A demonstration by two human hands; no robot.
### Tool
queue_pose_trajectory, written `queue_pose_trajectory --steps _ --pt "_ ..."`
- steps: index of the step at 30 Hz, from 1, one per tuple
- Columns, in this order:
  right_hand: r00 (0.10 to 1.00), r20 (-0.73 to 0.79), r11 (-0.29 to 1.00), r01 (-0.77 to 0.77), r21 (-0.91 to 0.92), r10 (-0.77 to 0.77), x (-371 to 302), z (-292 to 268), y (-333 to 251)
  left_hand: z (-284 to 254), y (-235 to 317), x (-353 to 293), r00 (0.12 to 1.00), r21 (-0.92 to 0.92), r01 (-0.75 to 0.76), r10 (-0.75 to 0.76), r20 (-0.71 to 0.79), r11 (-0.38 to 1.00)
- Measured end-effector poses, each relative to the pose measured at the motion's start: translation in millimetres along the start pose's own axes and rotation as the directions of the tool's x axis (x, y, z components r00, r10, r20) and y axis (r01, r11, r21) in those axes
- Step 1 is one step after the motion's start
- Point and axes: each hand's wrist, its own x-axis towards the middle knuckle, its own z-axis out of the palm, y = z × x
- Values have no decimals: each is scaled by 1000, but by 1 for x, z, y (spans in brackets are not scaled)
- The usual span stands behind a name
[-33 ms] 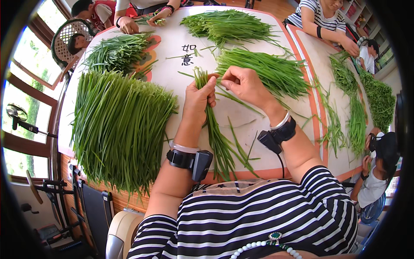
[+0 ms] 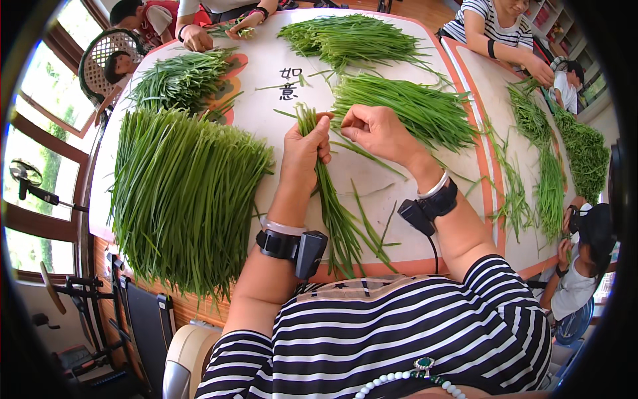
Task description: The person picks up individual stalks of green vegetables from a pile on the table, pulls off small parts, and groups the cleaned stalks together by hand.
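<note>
My left hand (image 2: 304,154) is closed around a bunch of garlic chives (image 2: 332,206), its pale cut ends poking up above the thumb and its green blades trailing down toward me. Just right of those ends, my right hand (image 2: 382,133) makes a pinch with thumb and forefinger; whether a blade is between them is too small to make out. Left of my left forearm lies a large, evenly laid heap of chives (image 2: 193,206). Another pile of chives (image 2: 412,110) sits just beyond my right hand. Loose chive blades (image 2: 367,223) are scattered between my forearms.
More chives (image 2: 179,80) lie at the back left, with a further pile (image 2: 352,38) at the far side of the white table (image 2: 266,100). On the adjoining right-hand table are strewn greens (image 2: 551,179). Several people work around the edges, including a co-worker's hands (image 2: 199,38) across from me.
Almost nothing differs. My right hand has lowered very slightly, and my left hand keeps its hold on the bunch.
</note>
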Motion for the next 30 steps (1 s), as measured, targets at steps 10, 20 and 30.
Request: queue_pose_trajectory --steps 10,20,30 --pt "952 -77 849 225 -478 -295 1 3 7 1 0 2 1000 -92 15 -17 -22 996" --pt "988 -150 982 49 180 -22 -2 15 -11 7 -8 -4 988 -14 -14 16 151 1000" --pt "983 -96 973 134 -190 -155 -2 7 -8 -7 13 1 977 -55 -205 201 -71 977"
